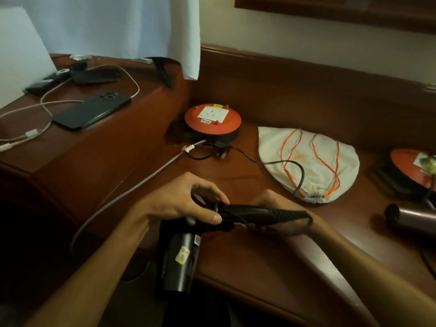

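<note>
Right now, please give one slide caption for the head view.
Left hand and right hand hold a black hair dryer at a wooden desk.

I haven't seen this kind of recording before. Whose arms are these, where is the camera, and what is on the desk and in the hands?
There is no machine here. A person wears a wide-angle camera on the head, and it looks down at their own bare arms. The left hand has its grip on a black hair dryer where the barrel meets the handle, and the right hand holds the handle from beneath. A black cord trails over a white drawstring bag on the wooden desk. Behind sits an orange extension reel. A dark phone lies on the raised shelf at left.
</note>
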`<act>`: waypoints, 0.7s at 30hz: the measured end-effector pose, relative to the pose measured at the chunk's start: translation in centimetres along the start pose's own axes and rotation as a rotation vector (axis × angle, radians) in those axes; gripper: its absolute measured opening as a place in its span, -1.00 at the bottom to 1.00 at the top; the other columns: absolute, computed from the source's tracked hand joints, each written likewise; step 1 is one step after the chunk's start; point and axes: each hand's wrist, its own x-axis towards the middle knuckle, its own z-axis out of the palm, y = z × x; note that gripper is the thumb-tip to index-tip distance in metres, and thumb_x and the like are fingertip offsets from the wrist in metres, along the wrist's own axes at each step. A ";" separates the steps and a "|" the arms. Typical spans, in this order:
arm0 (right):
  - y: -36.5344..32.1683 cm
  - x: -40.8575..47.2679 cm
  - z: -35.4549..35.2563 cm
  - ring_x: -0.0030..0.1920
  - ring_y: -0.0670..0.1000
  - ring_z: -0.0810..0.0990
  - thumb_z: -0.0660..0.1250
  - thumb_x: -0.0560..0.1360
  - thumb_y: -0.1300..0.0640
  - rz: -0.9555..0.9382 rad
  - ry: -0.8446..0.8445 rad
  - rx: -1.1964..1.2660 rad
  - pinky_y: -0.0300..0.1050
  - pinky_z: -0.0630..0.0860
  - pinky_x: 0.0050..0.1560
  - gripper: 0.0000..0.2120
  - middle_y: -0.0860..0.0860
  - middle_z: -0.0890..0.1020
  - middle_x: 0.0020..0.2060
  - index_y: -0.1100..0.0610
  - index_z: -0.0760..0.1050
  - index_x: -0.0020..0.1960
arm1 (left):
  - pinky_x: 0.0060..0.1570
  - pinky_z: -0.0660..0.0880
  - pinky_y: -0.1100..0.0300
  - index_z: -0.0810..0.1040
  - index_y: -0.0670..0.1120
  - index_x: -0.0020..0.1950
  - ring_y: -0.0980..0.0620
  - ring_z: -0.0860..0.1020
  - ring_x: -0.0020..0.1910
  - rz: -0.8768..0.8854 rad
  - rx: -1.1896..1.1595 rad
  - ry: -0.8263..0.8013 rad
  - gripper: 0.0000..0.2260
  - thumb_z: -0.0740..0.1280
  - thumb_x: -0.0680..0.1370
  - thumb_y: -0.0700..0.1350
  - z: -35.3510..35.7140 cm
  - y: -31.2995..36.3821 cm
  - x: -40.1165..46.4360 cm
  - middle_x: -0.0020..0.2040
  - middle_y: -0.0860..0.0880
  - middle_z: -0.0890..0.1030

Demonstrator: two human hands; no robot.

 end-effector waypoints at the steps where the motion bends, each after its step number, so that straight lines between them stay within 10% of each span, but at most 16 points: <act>1: 0.2 1.3 -0.4 -0.37 -0.01 0.62 0.44 0.52 0.12 0.000 -0.020 -0.072 -0.13 0.52 -0.35 -0.84 0.01 0.68 -0.34 0.21 0.68 -0.14 | -0.18 0.55 0.28 0.67 0.00 0.11 0.08 0.69 0.01 -0.023 0.026 -0.019 -0.66 0.63 0.37 -0.13 0.7 0.3 -0.1 0.02 0.01 0.73; 7: -0.8 5.5 -1.3 -0.36 0.09 0.47 0.46 0.52 0.02 0.065 -0.119 -0.265 0.05 0.40 -0.30 -0.74 0.16 0.62 -0.32 0.22 0.62 -0.17 | 0.10 0.47 0.03 0.35 0.20 0.13 0.11 0.59 0.05 -0.155 0.665 0.013 -0.38 0.52 0.23 0.38 2.6 1.2 1.2 0.04 0.17 0.66; 21: -6.7 -0.2 -3.8 -0.43 -0.14 0.47 0.34 0.62 0.08 0.023 -0.091 -0.247 -0.25 0.37 -0.43 -0.80 0.05 0.61 -0.35 0.20 0.63 -0.05 | -0.09 0.39 0.11 0.59 0.35 0.19 0.11 0.62 0.09 -0.148 0.701 0.174 -0.56 0.37 0.37 0.46 1.5 0.6 1.6 0.08 0.20 0.69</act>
